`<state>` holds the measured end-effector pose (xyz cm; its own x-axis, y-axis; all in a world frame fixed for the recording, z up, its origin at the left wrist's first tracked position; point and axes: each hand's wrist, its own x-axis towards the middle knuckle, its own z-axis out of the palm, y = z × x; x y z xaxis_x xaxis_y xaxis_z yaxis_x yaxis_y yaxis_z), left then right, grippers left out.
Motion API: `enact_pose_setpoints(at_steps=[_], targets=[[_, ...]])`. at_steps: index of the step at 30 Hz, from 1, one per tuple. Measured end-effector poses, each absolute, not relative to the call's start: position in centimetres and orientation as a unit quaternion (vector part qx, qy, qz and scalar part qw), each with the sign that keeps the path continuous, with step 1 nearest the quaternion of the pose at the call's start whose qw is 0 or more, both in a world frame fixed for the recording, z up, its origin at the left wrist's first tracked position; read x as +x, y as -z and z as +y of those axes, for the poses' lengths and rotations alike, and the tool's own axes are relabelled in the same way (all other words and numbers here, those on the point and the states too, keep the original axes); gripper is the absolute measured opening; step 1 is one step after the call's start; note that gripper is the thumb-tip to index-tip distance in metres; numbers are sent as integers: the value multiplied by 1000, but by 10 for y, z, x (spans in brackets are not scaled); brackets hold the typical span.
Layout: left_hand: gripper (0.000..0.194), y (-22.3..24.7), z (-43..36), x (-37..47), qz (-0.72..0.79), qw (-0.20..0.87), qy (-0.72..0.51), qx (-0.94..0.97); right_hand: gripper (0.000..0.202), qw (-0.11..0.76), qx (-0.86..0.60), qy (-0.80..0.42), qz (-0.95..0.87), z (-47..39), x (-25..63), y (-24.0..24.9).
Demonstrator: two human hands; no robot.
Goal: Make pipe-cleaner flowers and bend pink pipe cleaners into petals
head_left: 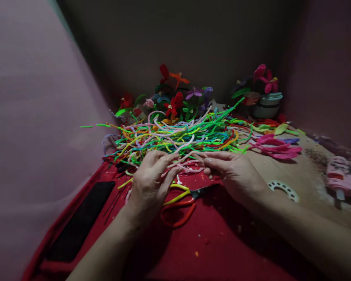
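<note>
A pale pink pipe cleaner [185, 157] stretches between my two hands in front of a large heap of coloured pipe cleaners [175, 134]. My left hand [152, 177] pinches it between thumb and fingers, and a loose end points up towards the heap. On the other side, the fingertips of my right hand [231, 169] are closed on its right part. Scissors [179, 201] with yellow and red handles lie on the red cloth [210, 238] just below my hands, their dark blades pointing right.
Behind the heap stand pipe-cleaner flowers [175, 103] and a pale pot [267, 105]. Pink petal loops [277, 148], a white ring with holes [283, 190] and a pink glue gun [343, 177] lie at right. A black flat object [82, 220] rests at left.
</note>
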<state>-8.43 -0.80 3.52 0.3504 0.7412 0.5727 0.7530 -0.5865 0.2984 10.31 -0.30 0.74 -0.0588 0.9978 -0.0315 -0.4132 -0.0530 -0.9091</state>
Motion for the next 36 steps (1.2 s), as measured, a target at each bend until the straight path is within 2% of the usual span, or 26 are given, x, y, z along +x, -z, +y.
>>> enact_pose_setpoints(at_steps=[2, 7, 12, 18, 25, 29, 33, 36], targets=[[24, -32, -7, -81, -459, 15, 363, -811, 23, 544, -380, -616, -425, -10, 97, -6], [20, -33, -7, -76, -460, -166, 336, -805, 23, 504, -391, -620, -457, -21, 90, -11], [20, -41, -12, -74, -460, -253, 308, -794, 17, 444, -403, -631, -493, -21, 93, -17], [17, -39, -13, -73, -449, -253, 329, -791, 20, 361, -363, -741, -436, -15, 97, -7], [15, -38, -10, -71, -447, -304, 332, -773, 19, 307, -374, -753, -446, -16, 97, -11], [13, -39, -10, -67, -471, -358, 358, -723, 16, 326, -411, -702, -482, -18, 94, -17], [14, -38, -10, -69, -498, -501, 325, -629, 22, 347, -437, -607, -566, -19, 91, -18], [16, -34, -8, -71, -456, -588, 316, -589, 24, 348, -441, -586, -584, -20, 92, -17]])
